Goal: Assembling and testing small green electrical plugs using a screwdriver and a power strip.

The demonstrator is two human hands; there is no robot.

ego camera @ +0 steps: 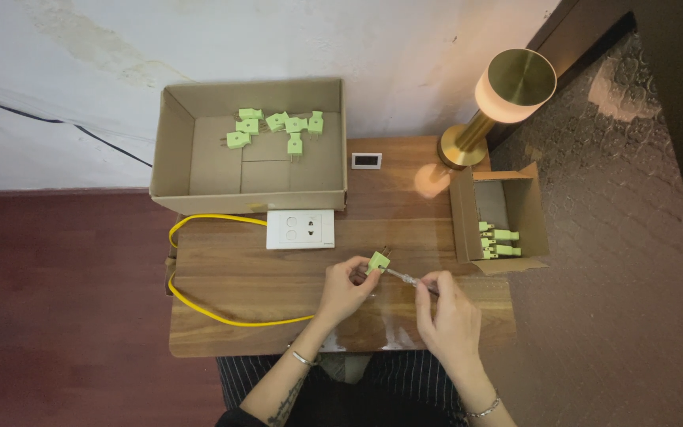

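1. Your left hand pinches a green plug above the table, prongs pointing up and away.
2. Your right hand is closed on a screwdriver; its tip meets the plug.
3. A white socket with a yellow cable lies just beyond.
4. More plugs lie in the big box and the small box.
5. A brass lamp glows at the back right.

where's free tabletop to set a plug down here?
Bare wood lies left of the left hand, inside the yellow cable loop below the white socket. A smaller patch sits between the socket and the small box. It is crowded at the back: big box, lamp, and around the right hand.
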